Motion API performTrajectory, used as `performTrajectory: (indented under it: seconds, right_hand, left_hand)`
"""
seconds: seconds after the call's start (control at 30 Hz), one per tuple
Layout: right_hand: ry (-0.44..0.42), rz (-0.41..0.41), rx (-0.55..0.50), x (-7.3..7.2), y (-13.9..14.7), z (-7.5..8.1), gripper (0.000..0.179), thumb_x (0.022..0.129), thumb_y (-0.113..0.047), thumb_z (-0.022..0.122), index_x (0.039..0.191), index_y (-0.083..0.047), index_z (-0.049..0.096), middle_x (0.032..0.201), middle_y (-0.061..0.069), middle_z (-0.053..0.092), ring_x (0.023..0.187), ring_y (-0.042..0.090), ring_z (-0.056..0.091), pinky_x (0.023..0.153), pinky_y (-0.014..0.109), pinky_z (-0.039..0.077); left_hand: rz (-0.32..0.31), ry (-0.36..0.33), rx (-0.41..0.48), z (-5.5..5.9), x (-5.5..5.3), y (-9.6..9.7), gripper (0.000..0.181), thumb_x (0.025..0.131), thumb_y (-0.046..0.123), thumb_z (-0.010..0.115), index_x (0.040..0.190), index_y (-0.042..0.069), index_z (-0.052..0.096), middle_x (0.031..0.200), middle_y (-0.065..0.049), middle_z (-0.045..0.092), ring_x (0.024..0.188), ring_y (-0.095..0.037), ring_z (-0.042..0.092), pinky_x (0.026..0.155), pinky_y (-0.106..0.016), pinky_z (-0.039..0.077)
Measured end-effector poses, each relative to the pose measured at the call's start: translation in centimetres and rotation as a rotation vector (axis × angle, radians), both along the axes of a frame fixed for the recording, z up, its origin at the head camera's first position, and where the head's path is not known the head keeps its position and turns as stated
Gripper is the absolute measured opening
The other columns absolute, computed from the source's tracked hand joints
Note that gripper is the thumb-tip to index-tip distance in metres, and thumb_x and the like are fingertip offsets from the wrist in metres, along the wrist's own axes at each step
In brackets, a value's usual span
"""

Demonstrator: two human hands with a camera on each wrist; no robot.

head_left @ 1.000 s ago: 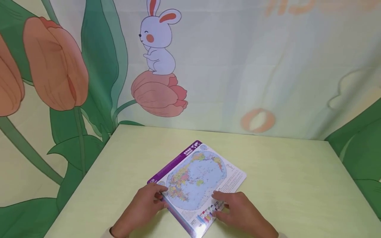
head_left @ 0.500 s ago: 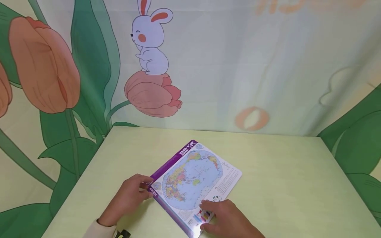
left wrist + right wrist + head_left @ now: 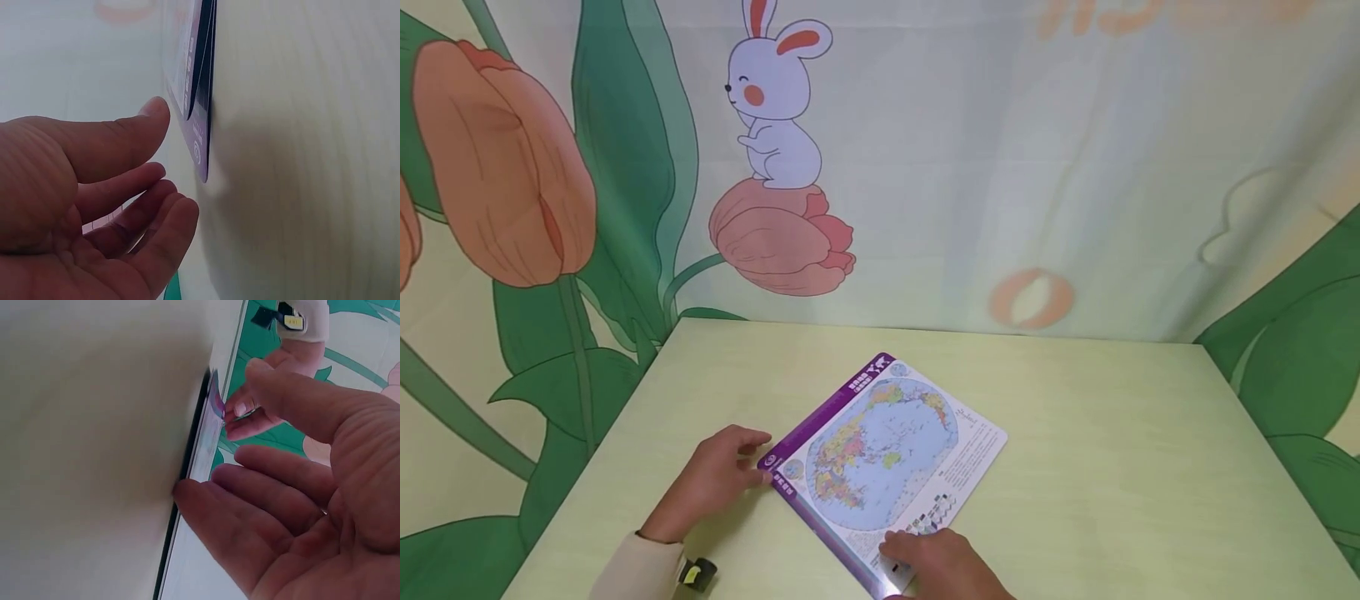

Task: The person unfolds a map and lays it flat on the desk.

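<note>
A world map with a purple border lies slanted on the table. In the left wrist view its corner shows two thin layers, slightly apart. My left hand is right beside the left corner, thumb and fingers loosely bent with nothing between them. My right hand is at the lower edge, its index finger over the printed legend. Seen from the right wrist, the fingers of this hand are extended, with one fingertip right at the map's dark edge.
The pale yellow table extends around the map. Behind it hangs a cloth backdrop printed with tulips and a rabbit. A small black device is strapped at the left sleeve.
My left hand has come off the map's left edge and drawn back leftward. My right hand has slid down along the lower edge toward the near corner.
</note>
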State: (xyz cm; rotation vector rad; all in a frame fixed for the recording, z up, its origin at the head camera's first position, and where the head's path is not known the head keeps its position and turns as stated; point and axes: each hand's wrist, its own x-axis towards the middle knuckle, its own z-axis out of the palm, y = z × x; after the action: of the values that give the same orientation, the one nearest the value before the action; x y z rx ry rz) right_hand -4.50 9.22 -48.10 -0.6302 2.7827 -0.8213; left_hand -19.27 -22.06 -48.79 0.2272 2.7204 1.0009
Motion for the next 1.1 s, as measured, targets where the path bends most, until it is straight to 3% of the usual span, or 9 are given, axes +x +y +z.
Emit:
performTrajectory:
  seconds: [0.2, 0.37, 0.67, 1.1]
  right_hand:
    - [0.088, 0.019, -0.021, 0.4, -0.4, -0.3, 0.055, 0.081, -0.058, 0.084, 0.111, -0.013, 0.076, 0.084, -0.008, 0.07, 0.062, -0.004, 0.048, 0.062, 0.01, 0.043]
    - [0.149, 0.012, 0.015, 0.3, -0.5, -0.8, 0.056, 0.083, -0.067, 0.078, 0.105, -0.015, 0.077, 0.081, -0.011, 0.07, 0.061, -0.005, 0.047, 0.06, 0.01, 0.042]
    - [0.287, 0.088, 0.144, 0.3, -0.9, -1.2, 0.049, 0.089, -0.069, 0.068, 0.085, -0.02, 0.069, 0.077, -0.013, 0.062, 0.061, -0.002, 0.045, 0.054, 0.015, 0.041]
    - [0.21, 0.096, 0.142, 0.2, -0.9, -0.7, 0.046, 0.089, -0.065, 0.069, 0.081, -0.019, 0.069, 0.072, -0.014, 0.055, 0.062, -0.002, 0.041, 0.054, 0.016, 0.039]
  left_hand:
    - [-0.027, -0.021, -0.015, -0.3, -0.6, 0.3, 0.049, 0.09, 0.01, 0.084, 0.136, 0.003, 0.068, 0.132, -0.013, 0.069, 0.122, -0.034, 0.066, 0.103, -0.053, 0.056]
    - [-0.038, -0.026, -0.04, -0.7, -0.8, 0.6, 0.047, 0.089, 0.01, 0.086, 0.133, 0.005, 0.07, 0.124, -0.007, 0.071, 0.111, -0.022, 0.068, 0.101, -0.049, 0.057]
    - [-0.079, -0.009, -0.037, -0.7, -0.9, 0.5, 0.046, 0.086, 0.007, 0.087, 0.13, 0.003, 0.072, 0.119, -0.006, 0.071, 0.107, -0.02, 0.069, 0.098, -0.046, 0.059]
    - [-0.106, 0.016, -0.043, -0.9, -0.8, 0.7, 0.046, 0.085, 0.006, 0.088, 0.129, 0.002, 0.074, 0.108, -0.004, 0.067, 0.099, -0.017, 0.066, 0.094, -0.044, 0.06]
